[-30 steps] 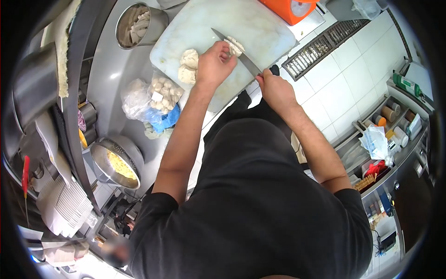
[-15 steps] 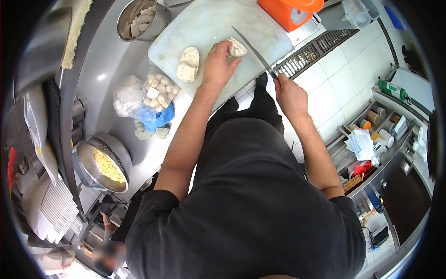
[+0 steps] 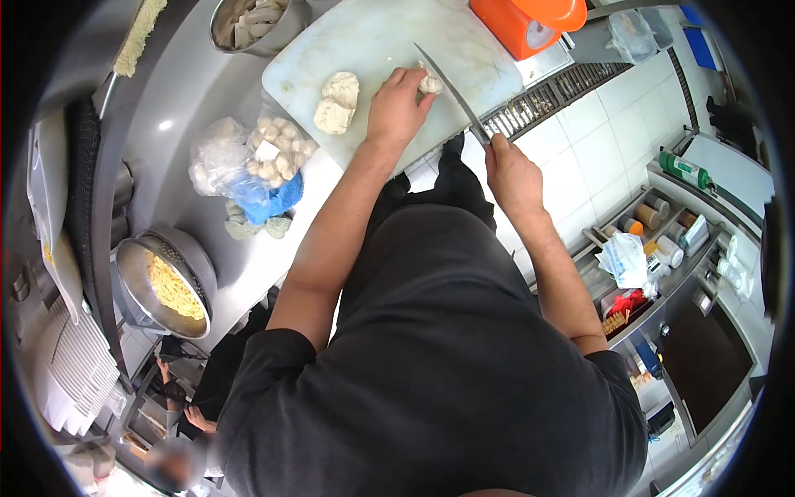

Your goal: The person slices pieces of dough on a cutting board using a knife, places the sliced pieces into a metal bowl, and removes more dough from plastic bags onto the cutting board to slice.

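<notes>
My left hand (image 3: 397, 106) is closed on a pale, cream-coloured lump of food (image 3: 430, 84), holding it against the white cutting board (image 3: 319, 51). My fingers hide part of that lump. In my right hand (image 3: 515, 176) is the handle of a long kitchen knife (image 3: 454, 91). The blade slants away to the upper left and lies along the right side of the lump; I cannot tell whether it touches. Two similar pale lumps (image 3: 337, 103) lie side by side on the board, left of my left hand.
A metal pot (image 3: 286, 37) of pale slices stands beyond the board. An orange scale (image 3: 512, 29) is at its far right. Left are a bag of mushrooms (image 3: 277, 153), a blue cloth (image 3: 273, 199) and a colander (image 3: 199, 286) with yellow strips. Another person's hand (image 3: 199, 418) shows lower left.
The knife blade has come closer to the pale lump, and my left hand has shifted slightly right over it. The view has moved a little. A co-worker's second hand now shows lower left.
</notes>
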Action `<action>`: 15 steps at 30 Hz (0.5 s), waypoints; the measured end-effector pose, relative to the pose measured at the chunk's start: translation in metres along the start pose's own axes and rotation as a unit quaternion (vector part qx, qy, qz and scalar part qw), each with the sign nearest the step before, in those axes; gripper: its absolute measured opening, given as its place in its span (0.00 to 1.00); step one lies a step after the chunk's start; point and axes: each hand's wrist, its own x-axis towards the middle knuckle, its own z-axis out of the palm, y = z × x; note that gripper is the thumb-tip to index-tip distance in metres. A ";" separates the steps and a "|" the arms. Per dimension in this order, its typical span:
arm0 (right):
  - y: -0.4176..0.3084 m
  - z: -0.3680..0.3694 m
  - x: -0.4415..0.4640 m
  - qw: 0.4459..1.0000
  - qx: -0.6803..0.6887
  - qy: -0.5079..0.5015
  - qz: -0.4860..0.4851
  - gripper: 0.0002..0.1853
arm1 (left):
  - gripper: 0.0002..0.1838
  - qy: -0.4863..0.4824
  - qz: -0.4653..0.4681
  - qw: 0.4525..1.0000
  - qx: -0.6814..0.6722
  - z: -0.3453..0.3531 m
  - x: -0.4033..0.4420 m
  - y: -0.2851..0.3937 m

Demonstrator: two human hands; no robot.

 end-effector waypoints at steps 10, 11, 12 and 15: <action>-0.005 -0.031 -0.024 0.999 -0.024 -0.045 0.005 0.11 | 0.20 0.007 0.008 0.999 0.037 0.003 0.001 -0.002; -0.005 -0.033 -0.026 0.998 -0.027 -0.050 0.005 0.11 | 0.19 0.008 0.006 0.999 0.035 0.003 0.001 -0.002; -0.005 -0.033 -0.027 0.998 -0.029 -0.054 0.006 0.11 | 0.19 0.010 0.004 0.999 0.032 0.004 0.001 -0.003; -0.005 -0.034 -0.028 0.997 -0.034 -0.065 0.007 0.10 | 0.19 0.013 0.003 1.000 0.027 0.004 0.001 -0.004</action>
